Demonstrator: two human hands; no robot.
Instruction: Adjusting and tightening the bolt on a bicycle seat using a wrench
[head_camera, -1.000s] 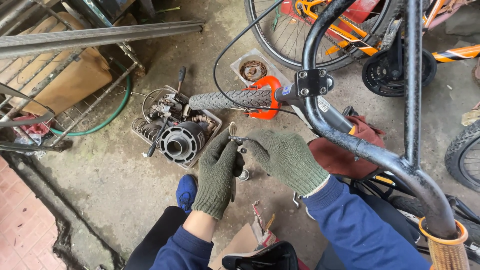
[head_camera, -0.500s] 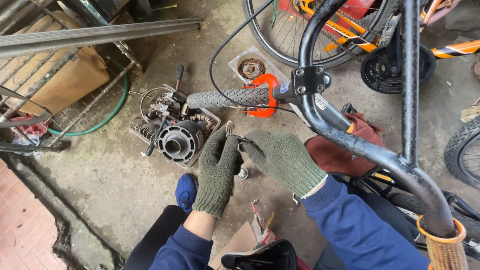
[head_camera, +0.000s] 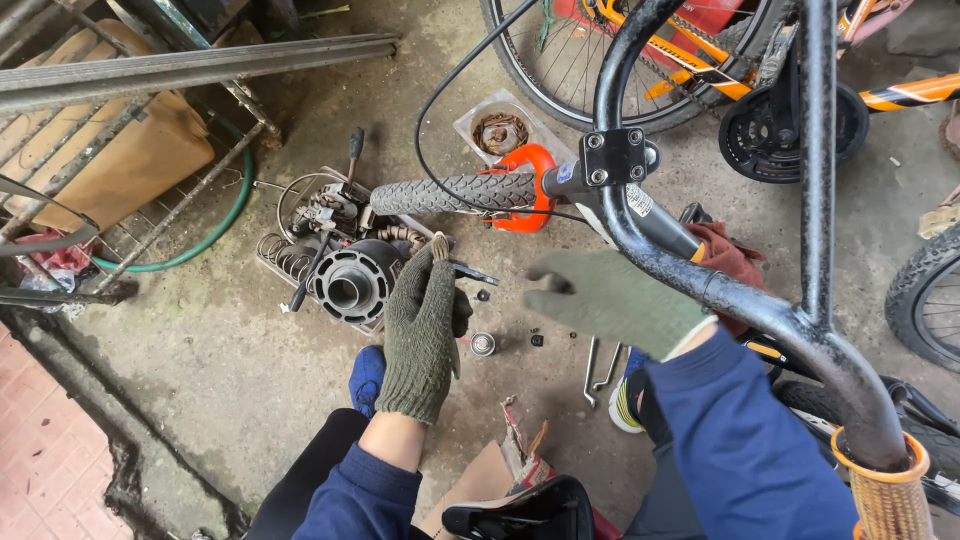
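My left hand (head_camera: 420, 325), in a green knit glove, is raised over the concrete floor and grips a small dark metal tool (head_camera: 468, 272) whose tip pokes out above the fingers. My right hand (head_camera: 610, 298), also gloved, hangs blurred to its right with nothing in it, just under the black bicycle handlebar (head_camera: 740, 300). The handlebar's stem clamp (head_camera: 612, 156) and a treaded grey grip (head_camera: 450, 194) lie beyond both hands.
A wire tray (head_camera: 275, 262) holds springs and a black ribbed cylinder (head_camera: 348, 285). A small metal ring (head_camera: 483, 344) and hex keys (head_camera: 597, 370) lie on the floor. An orange bicycle (head_camera: 700, 60), a red rag (head_camera: 725, 255) and a green hose (head_camera: 215, 235) surround the spot.
My hands were together at the small tool; the right hand has now come off it and moved right. The left hand still holds the tool.
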